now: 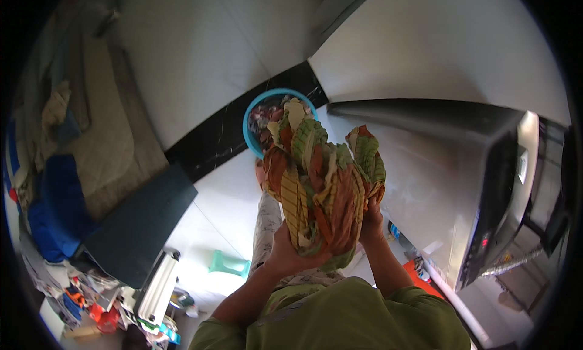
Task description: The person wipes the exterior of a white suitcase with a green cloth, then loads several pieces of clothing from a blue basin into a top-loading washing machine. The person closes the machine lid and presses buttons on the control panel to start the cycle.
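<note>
A crumpled cloth (328, 195), striped and patterned in orange, green and yellow, is bunched up between my two hands in front of my body. My left hand (373, 220) grips its right side. At the cloth's lower left, my right hand (291, 254) holds it from below, with some fingers hidden under the folds. Beyond the cloth, a round blue plastic tub (246, 126) stands near the corner, with more crumpled fabric (264, 113) inside. The cloth covers part of the tub in this view.
A large grey metal-sided appliance (423, 177) stands at the right. At the left are a dark panel (141, 222), blue fabric (63, 204) and a heap of mixed items (95, 300). A small turquoise plastic stool (230, 264) is on the pale tiled floor.
</note>
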`<state>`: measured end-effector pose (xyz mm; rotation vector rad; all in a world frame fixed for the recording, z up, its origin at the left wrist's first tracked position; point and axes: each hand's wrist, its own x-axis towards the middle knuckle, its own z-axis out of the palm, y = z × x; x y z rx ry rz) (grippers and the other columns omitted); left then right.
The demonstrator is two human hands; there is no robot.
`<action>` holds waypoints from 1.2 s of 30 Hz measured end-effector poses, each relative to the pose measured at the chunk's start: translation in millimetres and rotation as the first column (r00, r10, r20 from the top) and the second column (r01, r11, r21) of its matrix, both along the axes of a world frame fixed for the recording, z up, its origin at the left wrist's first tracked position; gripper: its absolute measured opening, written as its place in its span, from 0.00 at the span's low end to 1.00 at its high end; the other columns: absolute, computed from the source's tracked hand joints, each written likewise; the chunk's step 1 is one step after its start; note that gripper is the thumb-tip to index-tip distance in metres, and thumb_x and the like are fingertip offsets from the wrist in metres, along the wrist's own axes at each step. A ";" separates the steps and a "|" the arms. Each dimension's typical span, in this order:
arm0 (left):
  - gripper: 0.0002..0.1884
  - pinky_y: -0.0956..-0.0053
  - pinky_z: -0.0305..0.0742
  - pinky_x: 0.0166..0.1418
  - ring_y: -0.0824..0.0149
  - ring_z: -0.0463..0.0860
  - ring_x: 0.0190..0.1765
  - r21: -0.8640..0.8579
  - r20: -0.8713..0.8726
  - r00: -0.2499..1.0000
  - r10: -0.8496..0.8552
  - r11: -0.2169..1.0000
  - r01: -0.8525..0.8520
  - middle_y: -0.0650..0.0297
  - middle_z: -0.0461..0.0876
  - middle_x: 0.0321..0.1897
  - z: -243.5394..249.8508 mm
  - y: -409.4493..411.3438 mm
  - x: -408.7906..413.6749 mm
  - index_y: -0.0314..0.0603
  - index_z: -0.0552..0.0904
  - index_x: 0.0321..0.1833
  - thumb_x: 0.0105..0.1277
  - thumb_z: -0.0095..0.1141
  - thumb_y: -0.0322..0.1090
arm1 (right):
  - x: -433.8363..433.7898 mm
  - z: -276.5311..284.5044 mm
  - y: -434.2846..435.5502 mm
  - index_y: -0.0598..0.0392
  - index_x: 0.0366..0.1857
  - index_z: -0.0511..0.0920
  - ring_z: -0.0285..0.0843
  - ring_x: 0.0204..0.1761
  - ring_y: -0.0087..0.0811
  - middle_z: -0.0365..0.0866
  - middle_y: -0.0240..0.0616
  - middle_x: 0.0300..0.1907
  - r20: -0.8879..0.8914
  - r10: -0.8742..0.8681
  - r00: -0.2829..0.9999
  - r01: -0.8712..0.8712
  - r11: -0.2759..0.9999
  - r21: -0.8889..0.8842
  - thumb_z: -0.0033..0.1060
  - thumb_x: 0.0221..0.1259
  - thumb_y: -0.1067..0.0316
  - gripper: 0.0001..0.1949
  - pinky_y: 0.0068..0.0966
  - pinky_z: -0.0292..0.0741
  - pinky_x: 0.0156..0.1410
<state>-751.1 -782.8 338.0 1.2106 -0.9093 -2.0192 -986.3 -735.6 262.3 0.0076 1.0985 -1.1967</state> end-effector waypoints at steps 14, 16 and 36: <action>0.39 0.68 0.81 0.57 0.66 0.85 0.52 -0.745 0.006 0.994 -0.111 0.662 0.079 0.58 0.84 0.53 218.7 -56.9 -24.4 0.34 0.75 0.61 0.45 0.79 0.37 | -15.1 216.3 -17.1 0.53 0.80 0.44 0.56 0.76 0.34 0.57 0.38 0.76 -0.194 -0.019 0.981 -0.096 0.821 -0.563 0.82 0.47 0.43 0.61 0.36 0.56 0.79; 0.38 0.68 0.81 0.58 0.66 0.85 0.52 -0.792 0.007 0.997 -0.075 0.608 0.051 0.57 0.83 0.53 235.0 -62.4 -40.0 0.34 0.74 0.62 0.47 0.78 0.38 | -22.0 237.1 -16.9 0.54 0.80 0.40 0.51 0.78 0.34 0.53 0.38 0.78 -0.247 -0.054 0.967 -0.121 0.758 -0.640 0.85 0.43 0.45 0.66 0.36 0.51 0.80; 0.34 0.63 0.81 0.61 0.60 0.83 0.56 -0.993 -0.118 0.973 0.201 -0.016 -0.117 0.51 0.79 0.58 374.2 -93.7 -281.4 0.34 0.69 0.67 0.62 0.62 0.45 | -247.5 381.6 -20.3 0.70 0.71 0.41 0.59 0.74 0.50 0.58 0.62 0.68 -0.473 -0.630 0.615 -0.355 0.314 -0.880 0.92 0.30 0.46 0.71 0.39 0.61 0.78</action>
